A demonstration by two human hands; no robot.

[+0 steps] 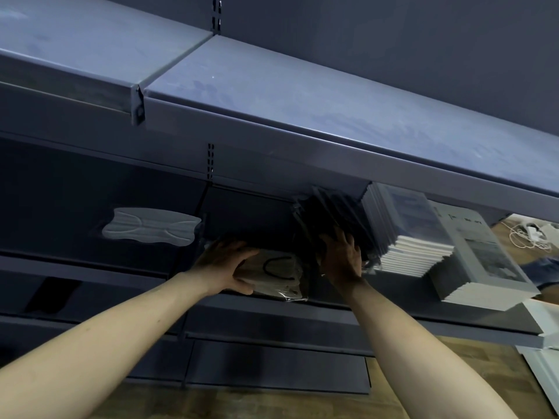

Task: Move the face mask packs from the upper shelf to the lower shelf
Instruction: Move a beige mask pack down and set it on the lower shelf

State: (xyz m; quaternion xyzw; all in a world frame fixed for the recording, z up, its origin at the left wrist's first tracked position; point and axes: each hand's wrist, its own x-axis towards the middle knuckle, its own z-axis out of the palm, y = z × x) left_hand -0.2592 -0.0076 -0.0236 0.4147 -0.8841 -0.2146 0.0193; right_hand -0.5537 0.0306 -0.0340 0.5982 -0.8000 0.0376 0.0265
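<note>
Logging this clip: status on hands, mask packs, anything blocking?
Left hand grips light mask pack at the shelf edge. Right hand presses on dark mask packs. White stacks crowd the right side.

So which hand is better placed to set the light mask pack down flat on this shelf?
Left. The left hand already grips the light mask pack; the right hand is busy against the leaning dark packs.

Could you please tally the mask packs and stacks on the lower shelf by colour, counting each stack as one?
White or beige mask packs: 2, one loose, one under the left hand
Black pack stacks: 1
White box stacks: 2
Total: 5
</note>
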